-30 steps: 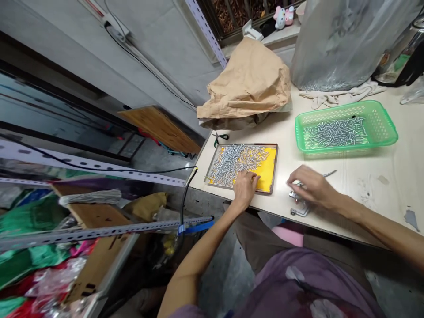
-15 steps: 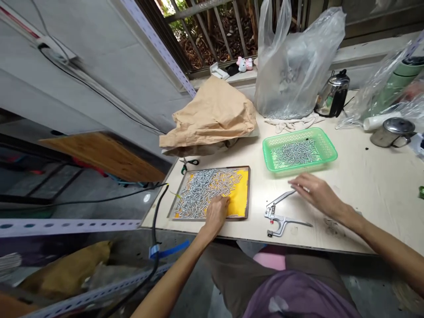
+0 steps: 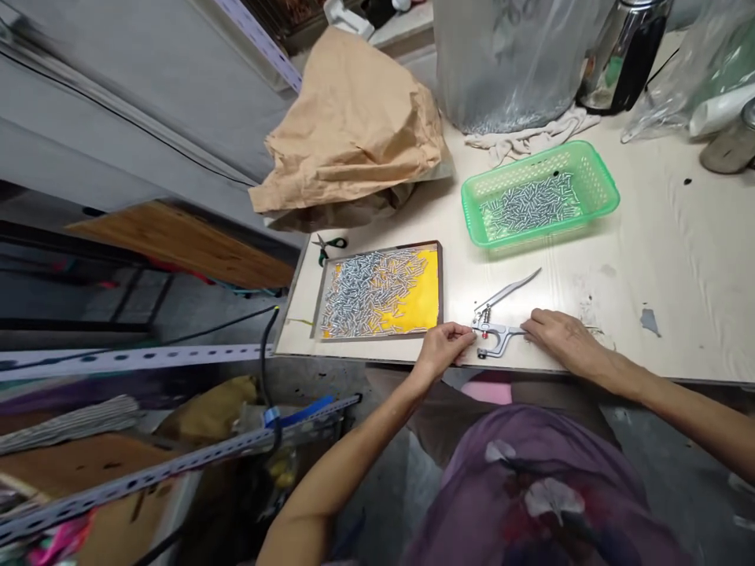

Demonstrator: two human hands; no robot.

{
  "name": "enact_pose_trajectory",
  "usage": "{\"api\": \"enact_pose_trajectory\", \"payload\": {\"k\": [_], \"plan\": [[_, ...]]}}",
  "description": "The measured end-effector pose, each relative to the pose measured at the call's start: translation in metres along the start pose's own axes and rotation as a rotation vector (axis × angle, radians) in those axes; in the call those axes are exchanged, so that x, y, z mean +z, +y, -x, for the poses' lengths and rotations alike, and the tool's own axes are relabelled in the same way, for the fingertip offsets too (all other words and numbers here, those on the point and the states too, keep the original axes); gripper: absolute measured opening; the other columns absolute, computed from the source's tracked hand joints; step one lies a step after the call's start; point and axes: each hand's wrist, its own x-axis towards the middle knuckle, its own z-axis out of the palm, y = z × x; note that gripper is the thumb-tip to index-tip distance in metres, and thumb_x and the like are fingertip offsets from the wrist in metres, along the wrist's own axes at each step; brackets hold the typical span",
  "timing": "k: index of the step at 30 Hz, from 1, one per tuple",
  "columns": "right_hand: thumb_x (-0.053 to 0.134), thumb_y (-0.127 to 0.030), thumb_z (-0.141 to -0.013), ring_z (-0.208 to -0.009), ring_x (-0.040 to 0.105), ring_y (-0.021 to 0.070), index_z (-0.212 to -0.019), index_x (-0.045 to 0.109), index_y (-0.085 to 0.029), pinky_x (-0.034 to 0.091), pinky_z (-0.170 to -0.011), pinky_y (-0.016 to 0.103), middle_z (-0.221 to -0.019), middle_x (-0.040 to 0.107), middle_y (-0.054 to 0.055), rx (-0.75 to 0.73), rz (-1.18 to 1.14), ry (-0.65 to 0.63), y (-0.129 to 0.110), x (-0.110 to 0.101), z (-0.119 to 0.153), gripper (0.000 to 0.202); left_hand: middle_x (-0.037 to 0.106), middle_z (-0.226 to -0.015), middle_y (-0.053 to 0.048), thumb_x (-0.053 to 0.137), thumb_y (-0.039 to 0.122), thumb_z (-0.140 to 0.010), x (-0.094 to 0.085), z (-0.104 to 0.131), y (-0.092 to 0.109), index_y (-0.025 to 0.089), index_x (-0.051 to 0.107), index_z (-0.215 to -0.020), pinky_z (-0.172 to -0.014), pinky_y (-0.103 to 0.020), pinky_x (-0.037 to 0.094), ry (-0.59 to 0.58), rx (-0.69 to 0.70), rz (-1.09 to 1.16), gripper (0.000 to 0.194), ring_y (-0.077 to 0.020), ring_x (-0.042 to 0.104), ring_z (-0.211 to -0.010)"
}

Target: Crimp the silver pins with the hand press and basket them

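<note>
Silver hand-press pliers (image 3: 500, 334) lie on the table with handles spread, a spring and a red tip at the jaw. My right hand (image 3: 560, 342) has its fingers closed on the end of the lower handle. Beside the jaw, my left hand (image 3: 443, 347) is in a pinch; what it holds is too small to make out. To its left, a shallow tray (image 3: 440, 283) with a yellow lining carries a heap of small metal pins (image 3: 366, 295). Behind the pliers, a green plastic basket (image 3: 472, 208) contains more short metal pins (image 3: 534, 206).
A crumpled brown paper bag (image 3: 354, 134) stands behind the tray, with scissors (image 3: 329, 245) near the left table edge. A clear plastic bag (image 3: 501, 71), a cloth (image 3: 531, 135) and a kettle (image 3: 622, 59) are at the back. The table's front edge runs just below my hands.
My left hand has left the tray and moved right to the pliers' jaw. My right hand has gone from the upper handle to the lower one. The view has tilted down.
</note>
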Motion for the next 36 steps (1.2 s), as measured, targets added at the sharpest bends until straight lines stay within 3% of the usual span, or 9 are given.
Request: {"api": "enact_pose_trajectory", "payload": {"k": [4,7,20,22,24,26,29,32,36], "plan": [[0.043,-0.011,-0.095,-0.071,0.051,0.0172,-0.086,0.063,-0.016,0.031,-0.061,0.03,-0.082,0.059,0.006,0.001,0.056,-0.011,-0.003,0.0,-0.001,0.022,0.046,-0.042,0.009,0.075,0.022,-0.073,0.01,-0.004,-0.005,0.011,0.061,-0.067,-0.031,-0.015,0.023,-0.041,-0.107,0.017,0.019,-0.0026,0.035,-0.032],[0.045,-0.01,-0.094,-0.072,0.05,0.0175,-0.088,0.063,-0.016,0.03,-0.062,0.03,-0.084,0.059,0.007,0.004,0.074,-0.02,-0.004,0.001,-0.001,0.02,0.048,-0.044,0.008,0.076,0.022,-0.073,0.01,-0.005,-0.005,0.01,0.061,-0.067,-0.03,-0.015,0.02,-0.071,-0.155,0.015,0.021,-0.0006,0.032,-0.03],[0.045,-0.005,-0.091,-0.072,0.051,0.0179,-0.089,0.063,-0.016,0.031,-0.061,0.03,-0.085,0.061,0.008,0.007,0.038,-0.032,-0.005,0.003,0.001,0.021,0.053,-0.043,0.008,0.071,0.014,-0.082,0.011,-0.009,0.009,0.01,0.061,-0.067,-0.026,-0.012,0.017,-0.19,-0.279,-0.143,0.019,0.0013,0.031,-0.023],[0.047,-0.008,-0.092,-0.077,0.054,0.019,-0.091,0.063,-0.016,0.035,-0.064,0.03,-0.09,0.062,0.009,-0.003,0.016,-0.052,-0.004,0.0,0.001,0.018,0.054,-0.043,0.008,0.073,0.017,-0.08,0.01,-0.012,0.008,0.01,0.062,-0.068,-0.027,-0.012,0.017,-0.213,-0.283,-0.159,0.018,0.0012,0.032,-0.023],[0.055,-0.022,-0.092,-0.088,0.056,0.0228,-0.099,0.064,-0.015,0.04,-0.07,0.032,-0.102,0.063,0.013,-0.018,-0.011,-0.049,0.002,-0.003,-0.001,0.013,0.054,-0.043,0.008,0.075,0.02,-0.079,0.009,-0.013,0.006,0.009,0.063,-0.069,-0.028,-0.012,0.018,-0.219,-0.285,-0.169,0.019,0.001,0.032,-0.024],[0.065,-0.042,-0.087,-0.108,0.054,0.0311,-0.117,0.06,-0.014,0.044,-0.081,0.039,-0.125,0.057,0.02,-0.019,-0.013,-0.006,0.013,-0.004,-0.005,0.041,0.054,-0.043,0.008,0.075,0.021,-0.079,0.009,-0.014,0.005,0.009,0.064,-0.07,-0.029,-0.012,0.019,-0.22,-0.288,-0.175,0.018,0.0007,0.032,-0.025],[0.068,-0.064,-0.075,-0.133,0.035,0.0418,-0.141,0.042,-0.016,0.039,-0.097,0.054,-0.15,0.036,0.024,-0.039,0.011,0.038,0.033,-0.002,-0.015,0.086,0.053,-0.043,0.008,0.075,0.021,-0.078,0.009,-0.013,0.004,0.009,0.065,-0.071,-0.03,-0.013,0.021,-0.216,-0.296,-0.178,0.016,0.0004,0.032,-0.025],[0.069,-0.07,-0.07,-0.137,0.03,0.0433,-0.146,0.036,-0.016,0.034,-0.103,0.058,-0.15,0.037,0.024,-0.085,0.032,-0.001,0.046,0.002,-0.026,0.099,0.053,-0.042,0.008,0.075,0.021,-0.077,0.01,-0.011,0.005,0.01,0.065,-0.069,-0.03,-0.013,0.021,-0.212,-0.295,-0.173,0.017,0.0003,0.032,-0.025],[0.077,-0.064,-0.064,-0.124,0.044,0.0406,-0.143,0.038,-0.012,0.039,-0.098,0.052,-0.135,0.052,0.022,-0.089,0.035,-0.016,0.047,0.001,-0.035,0.103,0.053,-0.042,0.008,0.076,0.02,-0.077,0.011,-0.007,0.007,0.01,0.063,-0.067,-0.03,-0.014,0.02,-0.214,-0.295,-0.161,0.019,0.0006,0.032,-0.025]]}}
